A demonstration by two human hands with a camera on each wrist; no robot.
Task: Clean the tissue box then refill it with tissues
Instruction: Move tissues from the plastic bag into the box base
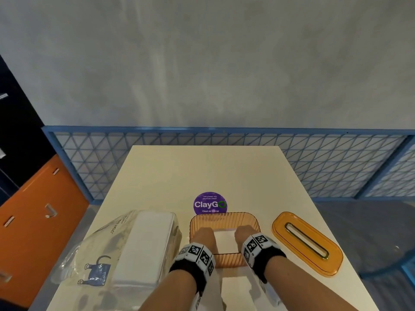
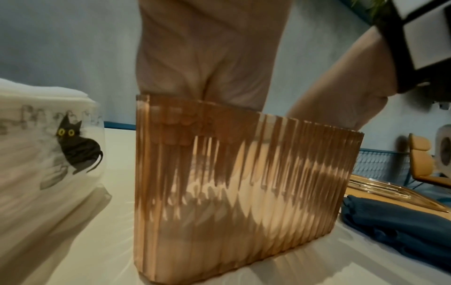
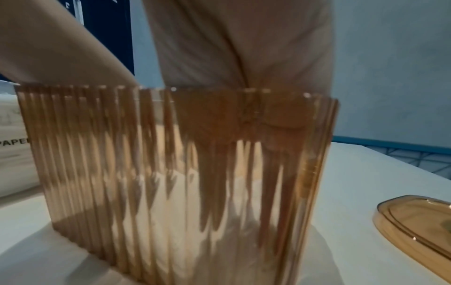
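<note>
An amber ribbed tissue box (image 1: 224, 217) stands open on the table near its front edge. Both hands reach down into it from above. My left hand (image 1: 203, 235) is at the box's left end and my right hand (image 1: 246, 234) at its right end, with white tissues (image 1: 225, 241) between them. Through the ribbed wall (image 2: 244, 212) the left hand's fingers (image 2: 207, 165) look long and straight, pointing down. The right wrist view shows the right hand (image 3: 239, 48) the same way inside the box (image 3: 146, 173). The fingertips are blurred by the ribs.
The amber slotted lid (image 1: 307, 243) lies on the table right of the box. An open plastic pack of white tissues (image 1: 146, 245) with a cat print lies to the left. A folded blue cloth (image 2: 402, 221) lies near the lid. A purple sticker (image 1: 210, 204) sits behind the box.
</note>
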